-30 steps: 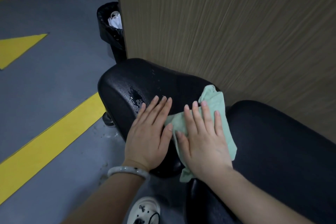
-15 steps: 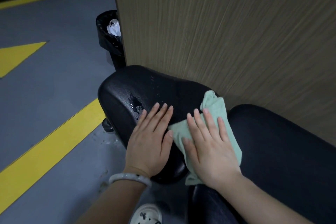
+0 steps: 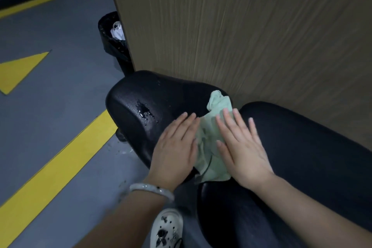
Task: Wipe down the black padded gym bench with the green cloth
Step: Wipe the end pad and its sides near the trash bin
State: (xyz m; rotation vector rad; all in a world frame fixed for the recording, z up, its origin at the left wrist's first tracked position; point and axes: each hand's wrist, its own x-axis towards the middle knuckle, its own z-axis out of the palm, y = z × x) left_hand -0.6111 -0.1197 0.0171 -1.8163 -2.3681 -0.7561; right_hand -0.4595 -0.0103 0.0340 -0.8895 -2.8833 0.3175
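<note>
Grip: right hand (image 3: 243, 147) lies flat, fingers straight and spread, pressing the cloth (image 3: 209, 147) onto the bench; nothing is clenched.
Left hand: left hand (image 3: 175, 147) is also flat with straight fingers, palm on the pad, its inner edge touching the cloth's left side.
Cloth place: crumpled between the two hands, over the gap where the two pads meet, its far end bunched near the panel and its near end hanging over the pad's near edge.
Cloth axis: long axis runs near to far, leaning slightly right at the far end.
Cloth make: pale green, soft, wrinkled fabric.
Bench: bench (image 3: 302, 147) has two black padded sections, smooth and glossy with rounded edges; the smaller pad (image 3: 141, 90) lies to the left, the longer one stretches right and near.
Wet spot: puddle (image 3: 145, 111) of droplets sits on the smaller pad, just left of the left fingertips.
Wrist: pale bangle (image 3: 151, 188) circles the left wrist.
Panel: wood-grain panel (image 3: 241, 26) stands upright right behind the bench, touching or nearly touching its far edge.
Bin: black-lined bin (image 3: 112, 40) with white rubbish stands at the panel's left corner, far from the hands.
Floor: grey floor (image 3: 50, 86) carries yellow stripes (image 3: 54, 167) and a yellow arrow shape.
Shoe: white shoe (image 3: 167, 227) with dark charms shows at the near edge, below the pads.
</note>
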